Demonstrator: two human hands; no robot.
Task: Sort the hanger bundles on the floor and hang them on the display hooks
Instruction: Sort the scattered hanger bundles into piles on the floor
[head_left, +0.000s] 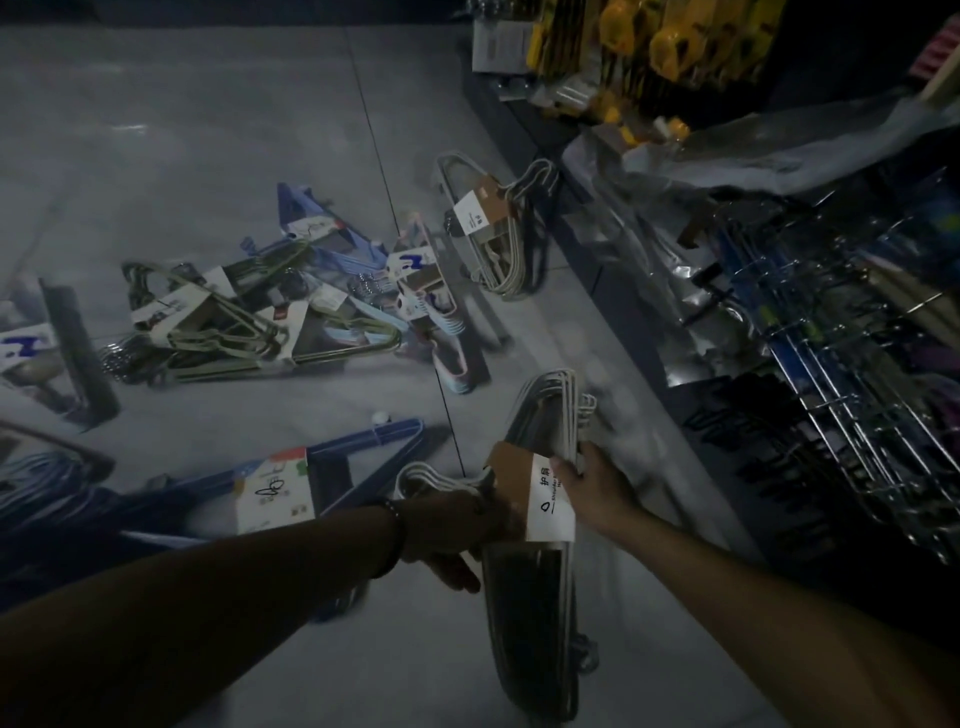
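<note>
Both my hands hold a bundle of white hangers (540, 587) with a brown and white paper band, low in the middle of the view. My left hand (457, 535) grips it near the hooks on the left of the band. My right hand (587, 483) grips the wires on the right, just above the band. More bundles lie on the floor: a white one (498, 228) near the shelf base, a green heap (218, 322), pastel ones (436, 322) and a dark blue one (291, 483). Chrome display hooks (852, 374) stick out of the rack at right.
The grey tiled floor (208, 130) stretches away to the upper left. A dark shelf base (613, 270) runs diagonally along the right. Yellow packaged goods (675, 47) hang at the top right. Clear plastic wrap (701, 166) lies on the shelf.
</note>
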